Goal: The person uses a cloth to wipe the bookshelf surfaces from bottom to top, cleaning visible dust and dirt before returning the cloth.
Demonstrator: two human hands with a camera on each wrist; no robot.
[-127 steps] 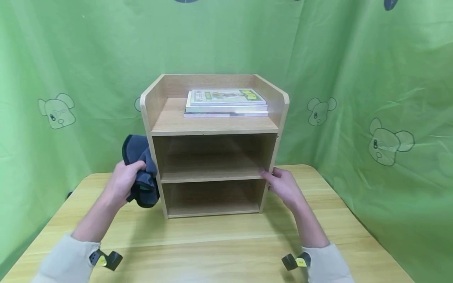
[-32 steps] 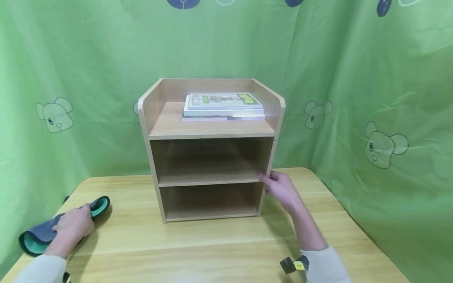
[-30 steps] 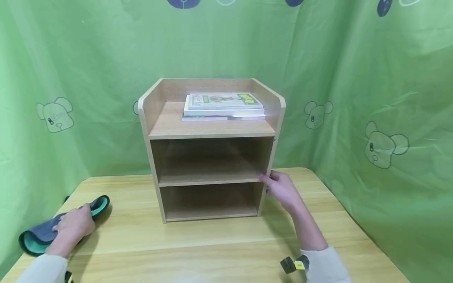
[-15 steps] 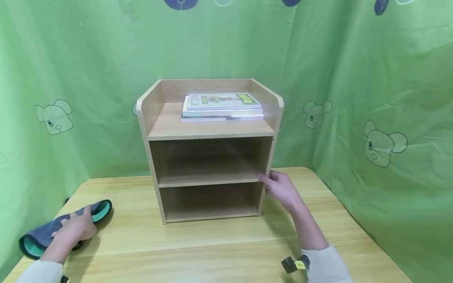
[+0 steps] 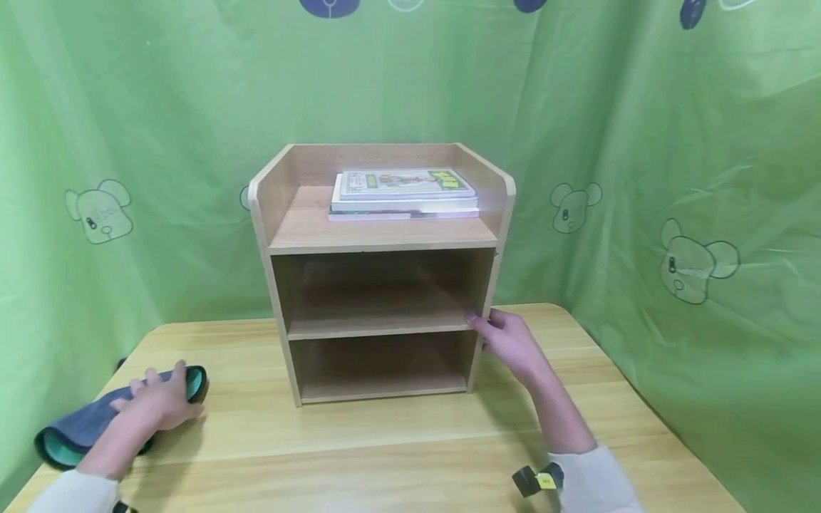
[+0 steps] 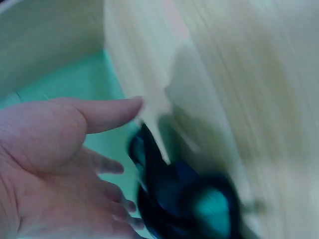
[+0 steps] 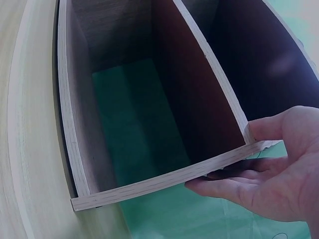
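At the table's left side lies a folded dark blue cloth (image 5: 80, 425) with a green inner face and dark edging. My left hand (image 5: 157, 405) is over its right part, fingers spread and holding nothing. In the left wrist view, the thumb and fingers of that hand stand apart from the blurred cloth (image 6: 164, 199). A small wooden shelf unit (image 5: 391, 246) stands upright at the middle of the table. My right hand (image 5: 513, 343) grips its right side panel, thumb at the middle board's front edge and fingers outside, as the right wrist view also shows.
On the shelf unit's top board lies a stack of several thin books (image 5: 405, 196). The two compartments below are open at the front. A green curtain (image 5: 398, 78) hangs behind and on both sides of the wooden table (image 5: 359, 456).
The left hand carried the cloth from the unit's left side down to the table at the left, then let go and spread its fingers. The right hand keeps its grip on the side panel.
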